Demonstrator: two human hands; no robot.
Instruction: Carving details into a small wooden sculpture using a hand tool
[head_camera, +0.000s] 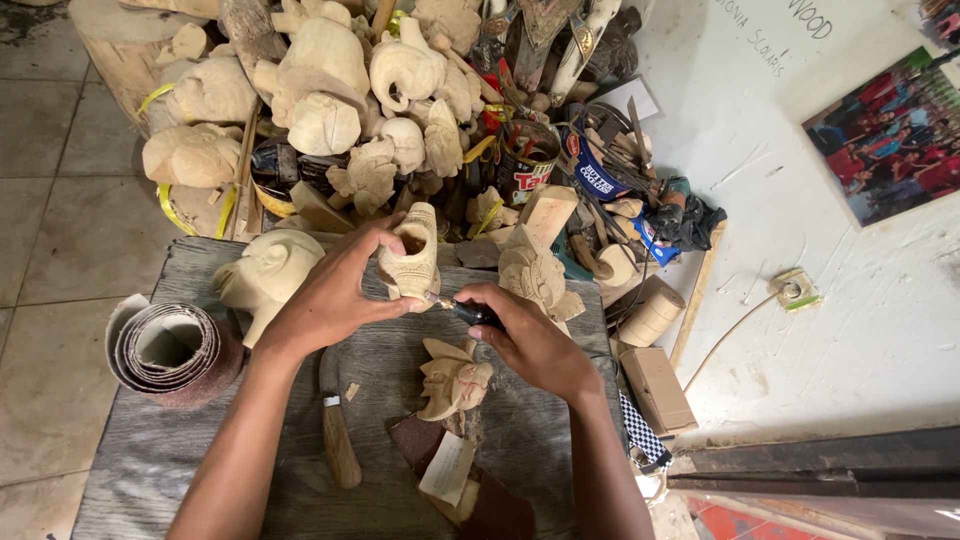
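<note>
On grey worktable (200, 440): L hand (335, 290) grips pale hollow wood carving (412, 255); R hand (530, 340) closed round dark-handled tool (462, 310), tip touching carving. Sandpaper roll (170, 350) at left.

We have one view, worn on the head, looking steeply down and close onto our hands (430, 310) above the tabletop (180, 440).

- Pale, unfinished wood carving (412, 262), matt and raw, with a hollowed top.
- Rotary tool (470, 313) with a glossy black plastic body and a bright metal tip.
- Grey, weathered wooden workbench (200, 440), rough-grained.
- Coarse sandpaper roll (172, 352) at the workbench's left edge, brown and gritty outside.
- Knife (336, 428) with a smooth wooden handle and a dull metal blade.
- Bare, matt wooden mask (452, 380) mid-bench.
</note>
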